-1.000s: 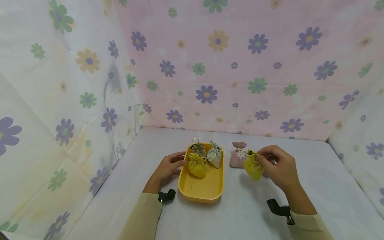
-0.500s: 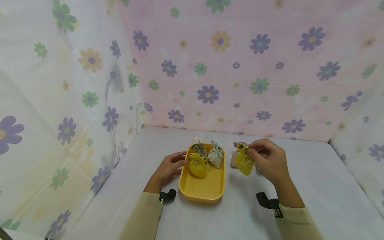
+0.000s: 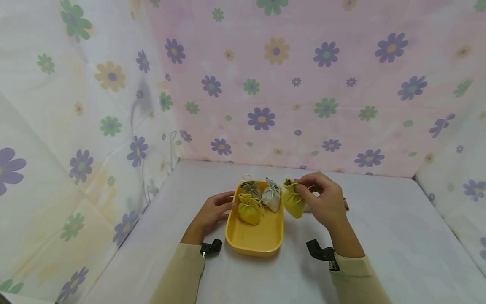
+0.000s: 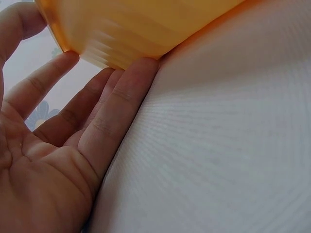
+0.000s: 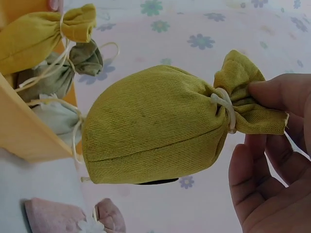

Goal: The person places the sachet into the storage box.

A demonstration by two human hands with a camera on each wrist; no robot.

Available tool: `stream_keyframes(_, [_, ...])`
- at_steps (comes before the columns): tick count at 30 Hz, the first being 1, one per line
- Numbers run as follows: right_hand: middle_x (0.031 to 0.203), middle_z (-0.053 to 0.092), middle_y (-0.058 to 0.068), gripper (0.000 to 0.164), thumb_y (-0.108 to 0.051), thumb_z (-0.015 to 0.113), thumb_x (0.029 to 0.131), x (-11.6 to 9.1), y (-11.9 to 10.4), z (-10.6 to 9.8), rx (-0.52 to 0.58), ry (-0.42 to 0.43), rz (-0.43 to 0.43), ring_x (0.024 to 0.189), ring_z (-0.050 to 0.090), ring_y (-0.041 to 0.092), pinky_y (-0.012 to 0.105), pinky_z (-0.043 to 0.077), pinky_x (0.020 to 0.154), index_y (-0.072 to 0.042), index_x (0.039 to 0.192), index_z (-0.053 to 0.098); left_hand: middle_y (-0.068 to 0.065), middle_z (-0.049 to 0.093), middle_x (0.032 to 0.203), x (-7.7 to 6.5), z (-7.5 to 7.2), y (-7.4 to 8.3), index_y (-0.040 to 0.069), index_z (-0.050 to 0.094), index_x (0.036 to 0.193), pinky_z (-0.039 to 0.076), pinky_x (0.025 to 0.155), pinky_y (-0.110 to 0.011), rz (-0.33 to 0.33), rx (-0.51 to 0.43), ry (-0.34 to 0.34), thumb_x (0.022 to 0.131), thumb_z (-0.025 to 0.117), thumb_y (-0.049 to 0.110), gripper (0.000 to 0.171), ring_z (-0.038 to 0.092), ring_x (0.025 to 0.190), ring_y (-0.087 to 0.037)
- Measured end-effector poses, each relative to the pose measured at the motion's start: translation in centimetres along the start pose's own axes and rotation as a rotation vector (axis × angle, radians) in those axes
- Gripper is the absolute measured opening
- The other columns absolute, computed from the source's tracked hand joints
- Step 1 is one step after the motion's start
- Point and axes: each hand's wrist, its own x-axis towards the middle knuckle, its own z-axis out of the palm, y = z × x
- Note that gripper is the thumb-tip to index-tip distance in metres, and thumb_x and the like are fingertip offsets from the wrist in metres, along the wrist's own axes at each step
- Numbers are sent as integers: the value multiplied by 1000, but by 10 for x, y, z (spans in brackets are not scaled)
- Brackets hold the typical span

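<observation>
A yellow drawstring pouch [image 5: 155, 121] hangs from my right hand [image 3: 324, 200], pinched at its gathered neck by thumb and fingers. It is in the air beside the right rim of the yellow tray [image 3: 254, 240]. Inside the tray lie another yellow pouch [image 3: 249, 211], a grey-green pouch [image 3: 252, 190] and a pale pouch [image 3: 271, 197]. My left hand [image 3: 210, 213] is at the tray's left side. In the left wrist view, its nearly straight fingers [image 4: 114, 111] touch the tray's outer wall, low by the tabletop.
A pink pouch [image 5: 56, 216] with a white flower lies on the white table [image 3: 398, 236] right of the tray, mostly hidden behind my right hand in the head view. A flowered cloth [image 3: 296, 101] stands behind the table, with more at both sides.
My right hand has moved left with the yellow pouch, from over the pink pouch to the tray's right edge. The left hand and the tray have stayed put.
</observation>
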Motion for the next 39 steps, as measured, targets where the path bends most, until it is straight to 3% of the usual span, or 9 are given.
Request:
stream_keyframes(9, [103, 71, -3, 8, -17, 76, 96, -5, 0, 17, 15, 43, 63, 91, 66, 12, 18, 59, 79, -15, 103, 75, -1, 61, 145, 0, 0, 0, 33, 63, 140, 61, 95, -39, 6, 5, 3, 87, 82, 45, 58, 63, 130, -25])
stream_keyframes(15, [103, 70, -2, 7, -16, 76, 96, -8, 1, 30, 50, 61, 58, 91, 66, 12, 17, 59, 79, -15, 102, 75, -1, 62, 144, 0, 0, 0, 33, 64, 139, 61, 95, -39, 2, 1, 7, 88, 81, 41, 55, 63, 129, -24])
stream_keyframes(25, [101, 69, -6, 7, -20, 77, 94, -13, 11, 52, 9, -12, 88, 88, 68, 11, 32, 64, 75, -22, 100, 74, -1, 62, 144, -1, 0, 2, 33, 63, 140, 62, 94, -39, 2, 11, 15, 88, 81, 42, 55, 63, 128, -24])
stream_keyframes(32, [100, 72, -5, 9, -16, 77, 94, -16, 19, 62, 9, -52, 72, 87, 69, 11, 24, 62, 75, -20, 101, 73, -3, 61, 145, -3, 0, 2, 31, 63, 141, 62, 94, -38, -12, 3, 10, 89, 81, 42, 56, 63, 129, -24])
stream_keyframes(39, [99, 71, -6, 9, -18, 77, 94, -15, 15, 63, 19, -45, 40, 87, 69, 10, 29, 64, 76, -22, 101, 73, 0, 62, 144, -3, 0, 3, 35, 64, 139, 61, 95, -38, -11, 19, 21, 88, 81, 43, 55, 63, 129, -23])
